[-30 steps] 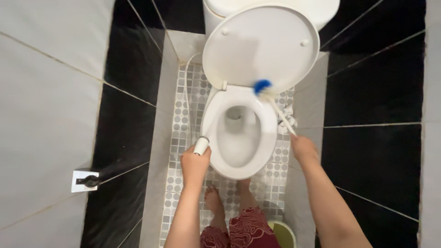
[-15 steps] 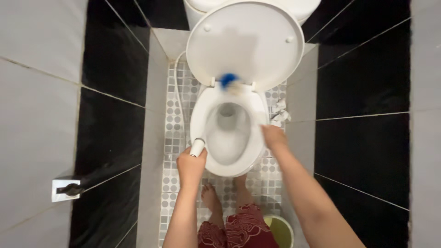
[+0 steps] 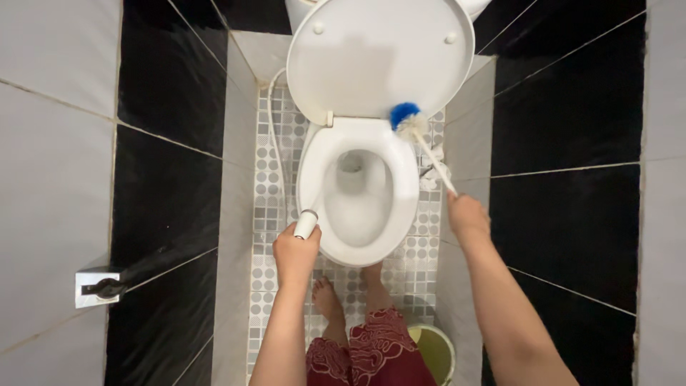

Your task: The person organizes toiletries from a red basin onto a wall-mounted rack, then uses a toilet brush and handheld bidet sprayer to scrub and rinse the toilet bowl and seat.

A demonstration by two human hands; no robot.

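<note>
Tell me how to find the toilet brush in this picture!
Start at the white toilet in the middle, with its lid standing up. Look to the back right of the seat, where the right hand holds a thin white stick. At its tip is the toilet brush, the only bright blue, bristly thing here.

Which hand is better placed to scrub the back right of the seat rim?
Right. The right hand holds the toilet brush, whose head already sits there. The left hand holds the spray nozzle at the front left.
</note>
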